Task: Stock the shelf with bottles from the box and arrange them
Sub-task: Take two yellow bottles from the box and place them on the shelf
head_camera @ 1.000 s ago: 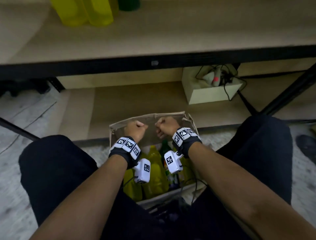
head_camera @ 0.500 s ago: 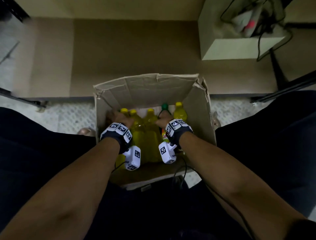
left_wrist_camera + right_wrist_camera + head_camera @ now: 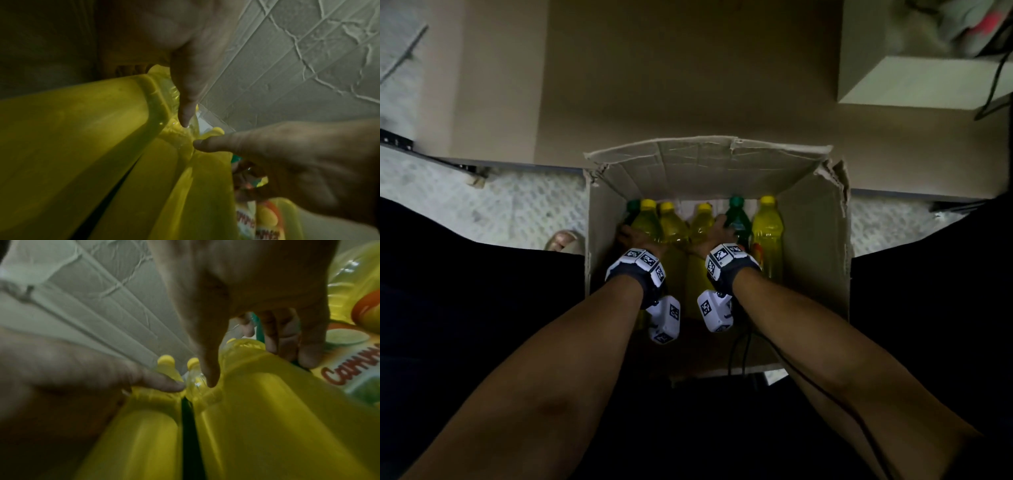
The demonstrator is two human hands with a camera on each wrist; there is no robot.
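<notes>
An open cardboard box [image 3: 815, 240] sits on the floor between my knees. Several yellow-capped bottles and two green-capped ones [image 3: 736, 209] stand in a row along its far wall. My left hand [image 3: 633, 240] reaches down at the left end. It curls round the shoulder of a yellow bottle [image 3: 650, 219], with its thumb [image 3: 185, 113] lying beside that bottle [image 3: 82, 129]. My right hand [image 3: 717, 233] wraps another yellow bottle [image 3: 702, 222]. Its fingers [image 3: 287, 340] go down between that bottle [image 3: 257, 386] and the green one. A labelled yellow bottle [image 3: 767, 233] stands untouched at the right.
A low shelf board [image 3: 688, 85] lies just beyond the box. A white box [image 3: 921, 78] with cables sits on it at the right. Dark trouser legs flank the carton, and bare toes [image 3: 565, 241] show on the pale mat [image 3: 517, 205] at the left.
Both hands left the box's far flap and went down inside onto the bottle shoulders. The view tipped down, so the upper shelf is out of sight.
</notes>
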